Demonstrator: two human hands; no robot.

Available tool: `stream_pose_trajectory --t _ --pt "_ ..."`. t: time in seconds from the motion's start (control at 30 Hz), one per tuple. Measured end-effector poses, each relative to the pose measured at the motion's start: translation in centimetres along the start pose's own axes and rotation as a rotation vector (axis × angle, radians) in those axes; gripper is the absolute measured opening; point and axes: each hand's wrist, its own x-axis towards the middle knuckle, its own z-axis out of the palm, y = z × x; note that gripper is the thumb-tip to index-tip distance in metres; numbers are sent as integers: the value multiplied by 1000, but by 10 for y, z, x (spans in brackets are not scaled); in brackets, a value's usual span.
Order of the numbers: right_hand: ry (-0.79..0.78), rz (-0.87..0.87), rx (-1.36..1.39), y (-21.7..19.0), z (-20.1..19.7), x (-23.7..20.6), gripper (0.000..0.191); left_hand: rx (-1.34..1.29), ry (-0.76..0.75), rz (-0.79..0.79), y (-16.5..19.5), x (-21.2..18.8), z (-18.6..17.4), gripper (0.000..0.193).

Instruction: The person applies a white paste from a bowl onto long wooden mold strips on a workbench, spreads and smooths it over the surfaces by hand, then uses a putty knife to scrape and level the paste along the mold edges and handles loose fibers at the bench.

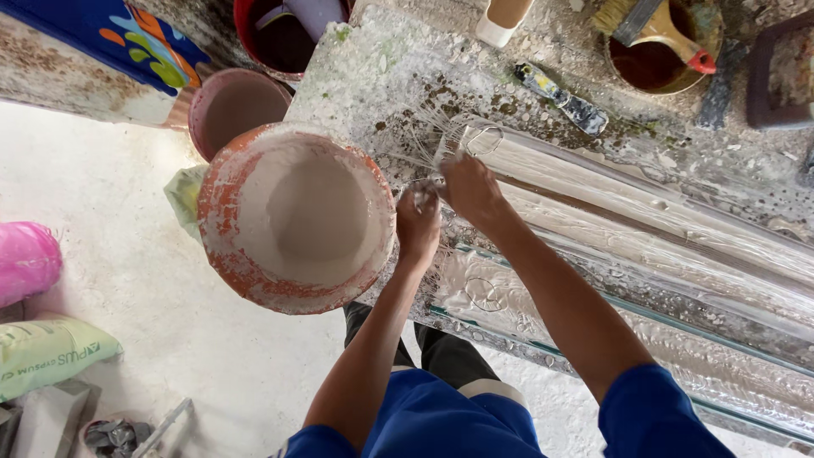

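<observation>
Green sack [51, 356] beside pink bag [25, 261]

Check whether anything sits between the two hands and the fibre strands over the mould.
Nothing visible does. Both the left hand and the right hand already touch the fibre strands above the long plaster mould; the plaster bowl sits aside.

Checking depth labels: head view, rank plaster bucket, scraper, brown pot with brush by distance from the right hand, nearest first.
From the right hand:
1. Plaster bucket, just to its left at the bench edge.
2. Scraper, up and to the right on the bench.
3. Brown pot with brush, far top right corner.
</observation>
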Motion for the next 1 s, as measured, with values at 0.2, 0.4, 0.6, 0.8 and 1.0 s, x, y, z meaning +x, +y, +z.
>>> stream_pose_trajectory --t 0.2,0.4,0.6,0.8,1.0 --pt "-62 90 -165 -30 -9 40 29 250 308 256 7 28 5 28" --pt "-109 -90 -254 -47 -7 52 37 598 122 202 -13 38 -9 49" --pt "268 -135 341 6 6 21 22 719 453 389 -13 36 -10 41" --pt "434 461 362 35 64 -53 27 1049 152 384 3 27 -9 17" --pt "389 625 324 25 84 -63 40 877 216 611 -14 34 -1 38"
